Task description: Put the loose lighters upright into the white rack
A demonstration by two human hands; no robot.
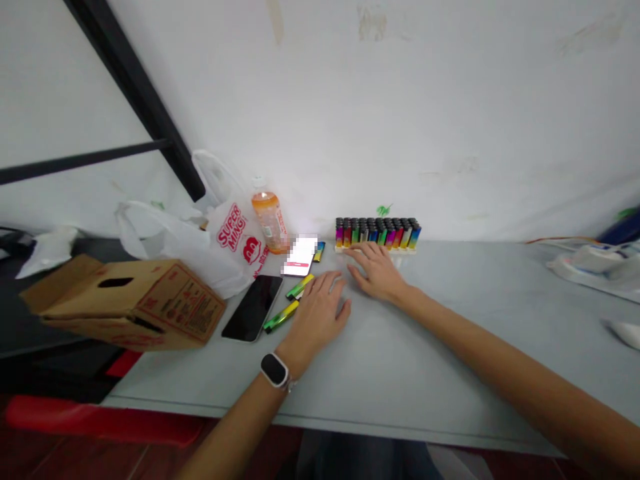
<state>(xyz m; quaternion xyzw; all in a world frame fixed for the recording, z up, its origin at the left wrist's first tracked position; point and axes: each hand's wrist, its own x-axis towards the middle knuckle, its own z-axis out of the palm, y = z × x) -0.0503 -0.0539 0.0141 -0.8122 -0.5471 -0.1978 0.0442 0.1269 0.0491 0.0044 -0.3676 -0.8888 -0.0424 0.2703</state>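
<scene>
My left hand [321, 312] rests on the table, palm down with fingers stretched out, wearing a smartwatch [274, 369] at the wrist. Beside its fingers lie two yellow-green lighters [281, 317], one partly covered by the fingertips; I cannot tell whether they touch it. My right hand [377, 272] is spread open in front of a tray of lighters [378, 233]. Its fingertips reach the tray's pale front edge [407, 251], and nothing shows in its grasp. The lighters stand upright in rows, multicoloured with black tops.
Left of my hands lie a dark phone [253, 309] and a lit phone [299, 259], with a blue-yellow lighter [319, 251] beside it. An orange drink bottle [270, 220], a white plastic bag [235, 233] and an open cardboard box [175, 303] stand further left. A wall backs the table [400, 373].
</scene>
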